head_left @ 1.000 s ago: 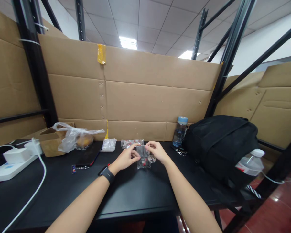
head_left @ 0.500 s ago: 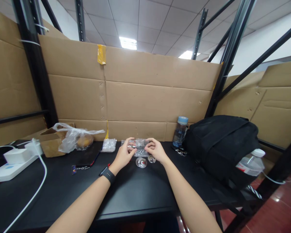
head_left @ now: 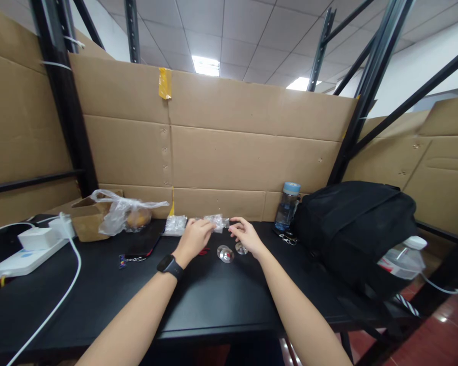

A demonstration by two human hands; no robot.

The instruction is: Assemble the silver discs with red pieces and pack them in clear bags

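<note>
My left hand (head_left: 195, 239) is palm down with its fingers pressed together at the near edge of a crinkled, clear bubble wrap piece (head_left: 218, 221). Part of that wrap is hidden behind the fingers. On its right side, my right hand (head_left: 248, 236) has thumb and forefinger apart, close to the wrap's end, with nothing visible between them. Two small clear, shiny round discs (head_left: 225, 253) lie on the black table just in front of the hands, one of them beneath my right fingers. A small red item (head_left: 204, 251) shows beside my left hand.
To the left are another bubble wrap packet (head_left: 175, 225), a dark pouch (head_left: 143, 245), a plastic bag (head_left: 116, 218), a cardboard box (head_left: 87, 223) and a white power strip (head_left: 28, 259). A water bottle (head_left: 287, 207), keys (head_left: 289, 239) and a black backpack (head_left: 354, 234) stand right. Cardboard (head_left: 229, 152) walls the back.
The bubble wrap, earlier stretched between both hands, now sits farther back. My left hand has turned palm down over its edge, and my right fingers have come away from it.
</note>
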